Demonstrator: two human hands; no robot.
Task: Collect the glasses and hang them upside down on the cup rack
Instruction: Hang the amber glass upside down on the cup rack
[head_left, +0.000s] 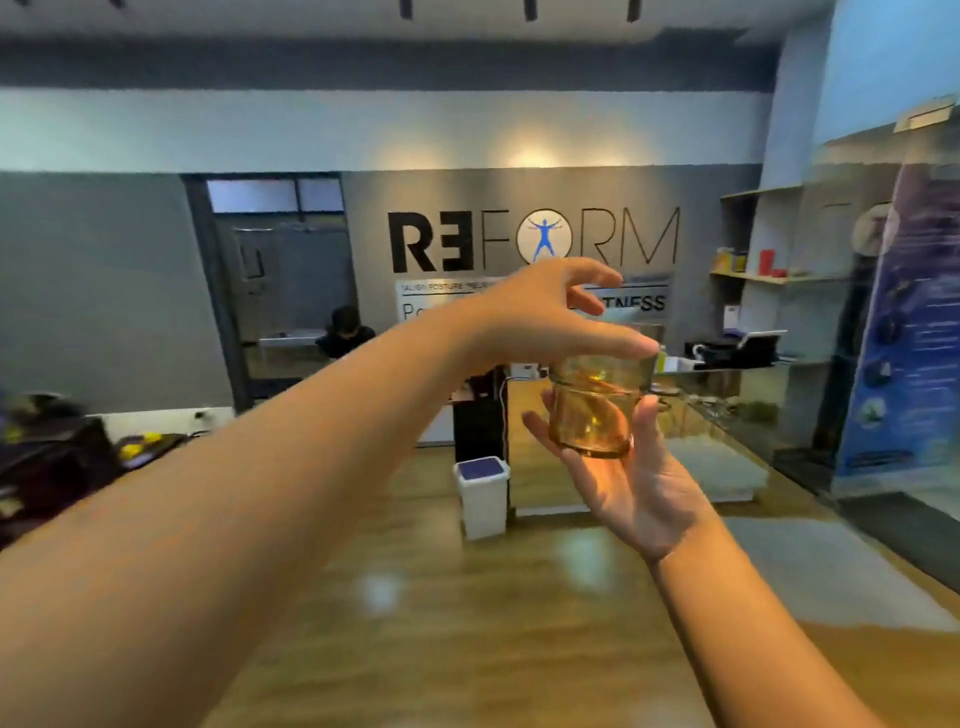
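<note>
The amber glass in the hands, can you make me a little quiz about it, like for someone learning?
1. True or false: the amber glass stands on the wooden floor.
2. Which hand cradles the glass from below?
A. the left hand
B. the right hand
C. neither hand
3. Fill in the missing word: the bin beside the black stand has a white body and a ______ lid.

Key
1. False; it is held up in the air between both hands.
2. B; the left hand reaches over its top.
3. Blue.
</note>
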